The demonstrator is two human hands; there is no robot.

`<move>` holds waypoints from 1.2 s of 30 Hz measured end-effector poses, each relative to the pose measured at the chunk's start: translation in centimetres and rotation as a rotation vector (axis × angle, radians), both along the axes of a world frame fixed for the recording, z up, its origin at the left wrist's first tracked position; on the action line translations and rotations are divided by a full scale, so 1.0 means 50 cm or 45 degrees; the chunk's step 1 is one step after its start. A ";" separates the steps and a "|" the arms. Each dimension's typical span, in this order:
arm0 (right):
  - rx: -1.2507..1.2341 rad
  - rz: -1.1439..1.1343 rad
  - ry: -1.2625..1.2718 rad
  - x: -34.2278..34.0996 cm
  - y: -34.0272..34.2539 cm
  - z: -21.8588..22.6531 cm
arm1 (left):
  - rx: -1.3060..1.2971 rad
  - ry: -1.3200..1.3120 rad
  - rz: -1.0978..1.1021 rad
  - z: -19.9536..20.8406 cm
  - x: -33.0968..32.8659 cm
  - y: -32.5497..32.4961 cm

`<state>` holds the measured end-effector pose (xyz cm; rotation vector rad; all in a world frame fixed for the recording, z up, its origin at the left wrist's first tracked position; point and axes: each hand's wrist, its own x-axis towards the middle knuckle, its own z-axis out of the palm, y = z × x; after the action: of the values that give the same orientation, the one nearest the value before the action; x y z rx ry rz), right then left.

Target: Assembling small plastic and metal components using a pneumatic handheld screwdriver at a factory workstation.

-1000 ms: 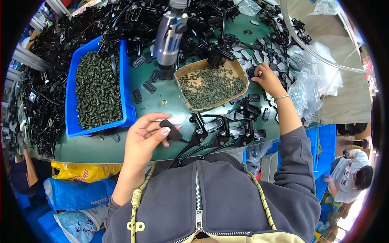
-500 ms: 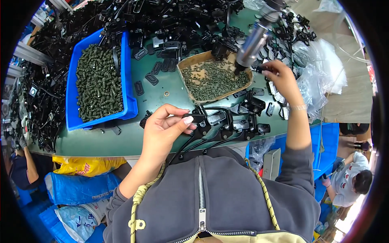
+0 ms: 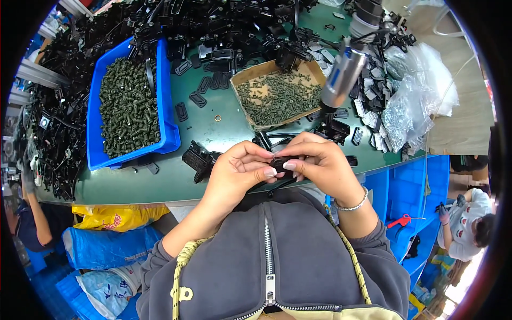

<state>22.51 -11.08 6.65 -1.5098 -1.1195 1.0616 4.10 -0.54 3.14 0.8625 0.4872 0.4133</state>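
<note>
My left hand (image 3: 238, 169) and my right hand (image 3: 321, 161) meet at the near edge of the green table, in front of my chest. Between their thumbs and fingers both pinch a small black part (image 3: 278, 165), mostly covered by the fingertips. Under and behind the hands lie black lever assemblies, partly hidden. One black assembly (image 3: 200, 160) rests just left of my left hand. A cardboard tray of small dark screws (image 3: 255, 125) sits beyond the hands. Right of it hangs a silver power screwdriver (image 3: 344, 77), tip down.
A blue bin (image 3: 172, 136) full of dark green fittings stands at the left. Black assemblies pile along the back and left. Flat black covers (image 3: 198, 99) lie mid-table, plates and plastic bags (image 3: 408, 114) at right. Other people work at both sides; a red air gun (image 3: 400, 221) lies lower right.
My right hand has come from beside the screw tray to the middle and joined my left hand on the black part. The screwdriver has swung slightly right.
</note>
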 end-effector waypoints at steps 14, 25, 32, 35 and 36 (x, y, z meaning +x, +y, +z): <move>-0.122 0.232 -0.345 0.095 0.069 -0.054 | 2.180 1.353 -0.202 0.018 0.042 0.317; 0.011 -0.288 -0.833 0.257 0.072 -0.048 | 2.081 1.689 -0.510 -0.047 0.044 0.377; -0.236 -0.532 -1.431 0.498 0.085 -0.151 | 1.925 1.687 -0.537 -0.015 0.058 0.376; -0.179 -0.439 -1.470 0.521 0.095 -0.163 | 1.952 1.510 -0.466 0.004 0.044 0.344; -0.183 -0.441 -1.467 0.525 0.087 -0.162 | 1.848 1.284 -0.362 0.020 0.047 0.323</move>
<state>48.75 -6.73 -1.44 -2.4105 -1.4262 -0.0669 6.46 15.61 4.13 2.5600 0.9710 -0.0477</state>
